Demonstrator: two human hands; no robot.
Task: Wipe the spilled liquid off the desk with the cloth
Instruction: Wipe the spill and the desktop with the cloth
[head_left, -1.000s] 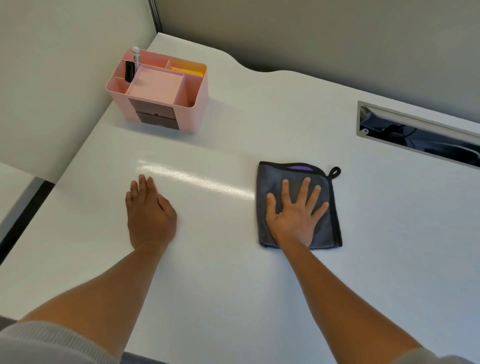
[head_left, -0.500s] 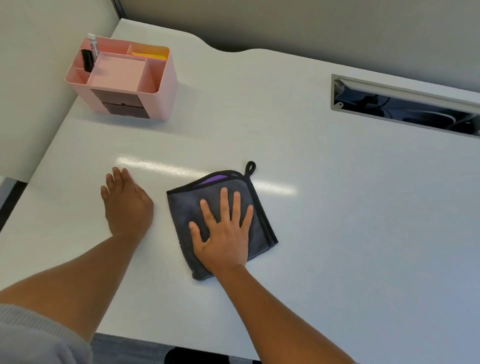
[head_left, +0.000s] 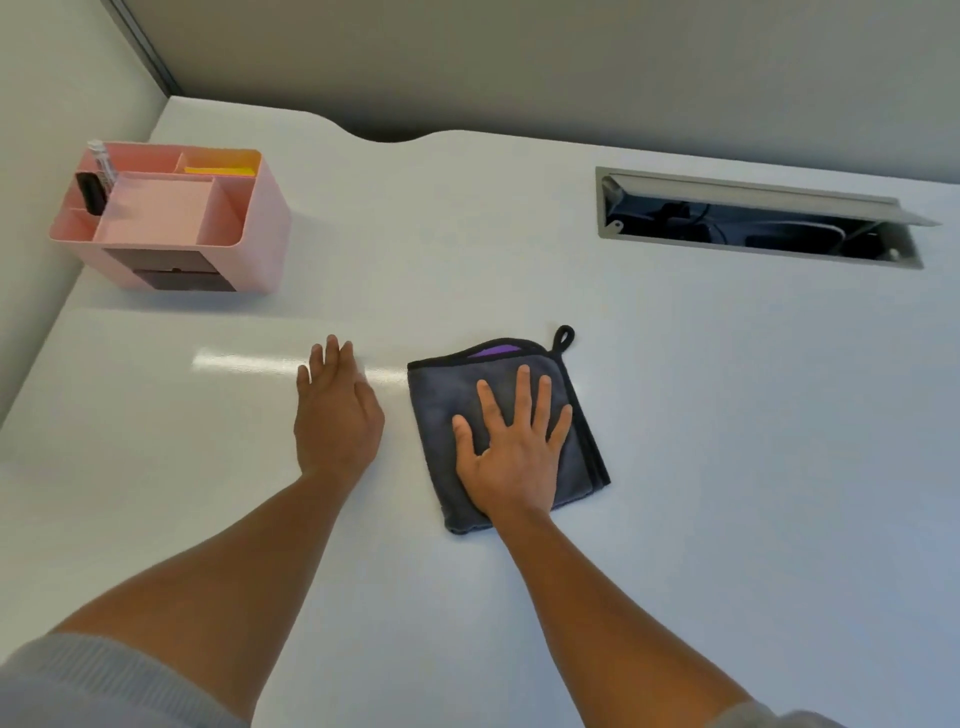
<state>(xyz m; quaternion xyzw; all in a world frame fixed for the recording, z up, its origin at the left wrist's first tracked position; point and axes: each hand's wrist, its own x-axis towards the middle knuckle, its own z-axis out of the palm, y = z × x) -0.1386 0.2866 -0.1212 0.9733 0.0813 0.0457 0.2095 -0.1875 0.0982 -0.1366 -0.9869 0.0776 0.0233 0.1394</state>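
Observation:
A dark grey cloth (head_left: 436, 415) with black edging, a purple tag and a hanging loop lies folded on the white desk (head_left: 727, 415). My right hand (head_left: 511, 447) rests flat on the cloth, fingers spread, pressing it down. My left hand (head_left: 335, 415) lies palm down on the bare desk just left of the cloth, fingers together, holding nothing. I cannot make out any liquid on the desk. Only a bright glare stripe (head_left: 234, 362) shows left of my left hand.
A pink desk organiser (head_left: 218, 218) with a pen and yellow notes stands at the back left. A cable slot (head_left: 753, 223) with its lid raised opens at the back right. Partition walls border the desk on the left and behind.
My right hand slid the cloth left, close to my left hand, then back to the right. The cloth turned slightly. My left hand has also shifted right, away from the organiser.

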